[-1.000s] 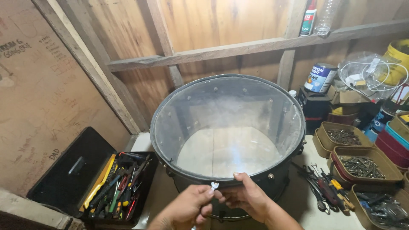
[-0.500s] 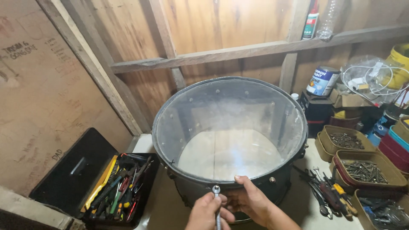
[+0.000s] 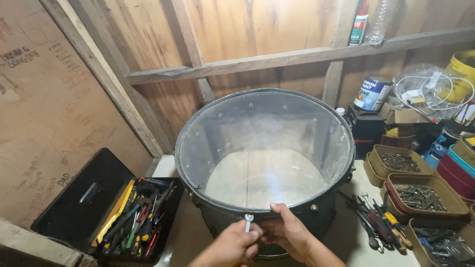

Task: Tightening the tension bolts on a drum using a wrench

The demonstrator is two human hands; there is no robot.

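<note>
A large black drum (image 3: 316, 217) with a clear head stands upright on a white table (image 3: 185, 237) in front of me. My left hand (image 3: 230, 247) pinches a small silver wrench (image 3: 248, 221) whose top end sits at the drum's near rim. Just to its right, my right hand (image 3: 289, 235) rests against the drum's near side, thumb up on the rim. Both hands touch each other near the wrench.
An open black toolbox (image 3: 106, 212) full of hand tools lies at the left. Loose pliers and wrenches (image 3: 378, 222) lie at the right beside brown trays of screws (image 3: 423, 195). Paint tins, cables and boxes crowd the back right. Wooden studs and a shelf stand behind.
The view tilted slightly, so the drum sits a bit lower in frame. My hands stayed at the near rim; the wrench turned from a sideways hold to upright.
</note>
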